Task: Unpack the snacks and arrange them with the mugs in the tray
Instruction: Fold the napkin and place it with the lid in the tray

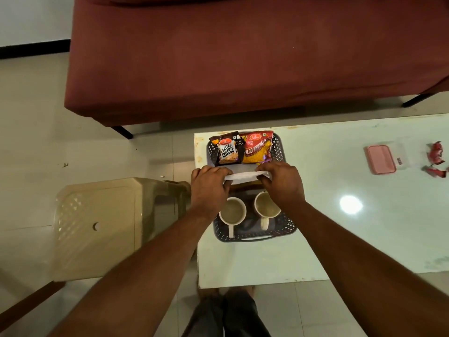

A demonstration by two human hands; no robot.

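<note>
A dark perforated tray (288,226) stands on the glass table. At its far end lie a black salted peanuts packet (228,150) and a red-and-yellow aloo bhujia packet (257,149), side by side. Two white mugs sit at the near end, the left mug (232,211) and the right mug (266,207), both holding a pale drink. Over the tray's middle, my left hand (209,188) and my right hand (281,183) each grip one end of a white folded item (243,176), paper or a packet; I cannot tell which.
A pink lidded box (381,159) and torn red wrappers (437,158) lie at the table's right. A beige plastic stool (102,227) stands left of the table, a maroon sofa (243,57) beyond it. My legs show below the table's near edge.
</note>
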